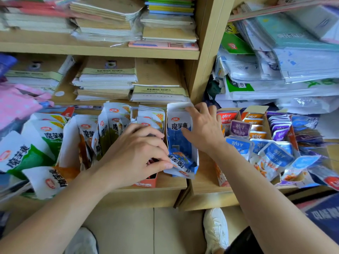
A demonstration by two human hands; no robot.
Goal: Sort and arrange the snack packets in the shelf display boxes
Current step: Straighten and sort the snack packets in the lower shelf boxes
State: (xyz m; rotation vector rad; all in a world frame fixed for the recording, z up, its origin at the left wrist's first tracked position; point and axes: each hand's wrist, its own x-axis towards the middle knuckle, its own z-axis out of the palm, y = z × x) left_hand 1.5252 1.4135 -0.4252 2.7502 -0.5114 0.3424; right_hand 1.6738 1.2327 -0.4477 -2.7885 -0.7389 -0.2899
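Left hand (135,154) pinches a crumpled blue-and-white packet (180,163) at the blue display box (178,138) front; right hand (203,130) fingers clasp its wall.

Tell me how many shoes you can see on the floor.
2. One shoe sits at the bottom edge, left of centre, partly cut off; the other shoe is right of centre. Both are on the floor. None seems hidden.

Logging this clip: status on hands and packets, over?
Left hand pinches blue packet at box front. Right hand grips blue display box back panel. Loose packets crowd the shelf alongside.
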